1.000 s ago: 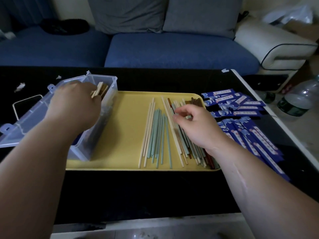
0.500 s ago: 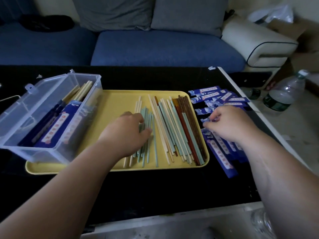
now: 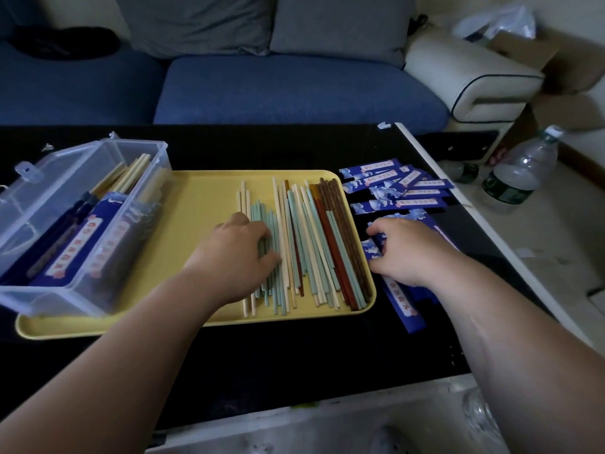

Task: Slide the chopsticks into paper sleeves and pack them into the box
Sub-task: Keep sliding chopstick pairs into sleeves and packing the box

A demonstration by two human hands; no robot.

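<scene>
A yellow tray (image 3: 203, 204) on the black table holds several loose chopsticks (image 3: 311, 237) in green, cream, red and dark brown. My left hand (image 3: 234, 253) lies on the green and cream ones at the left of the pile, fingers curled over them. Blue paper sleeves (image 3: 397, 188) are scattered on the table right of the tray. My right hand (image 3: 409, 250) pinches the end of one blue sleeve (image 3: 373, 249) beside the tray's right rim. A clear plastic box (image 3: 98, 283) stands on the tray's left end with sleeved chopsticks inside.
The black table (image 3: 294, 355) ends in a white edge at right. A plastic water bottle (image 3: 520, 172) stands on the floor to the right. A blue sofa (image 3: 294, 90) with grey cushions runs behind the table.
My left hand left the box and came onto the green chopsticks. My right hand moved off the chopstick pile to the sleeves and took hold of one.
</scene>
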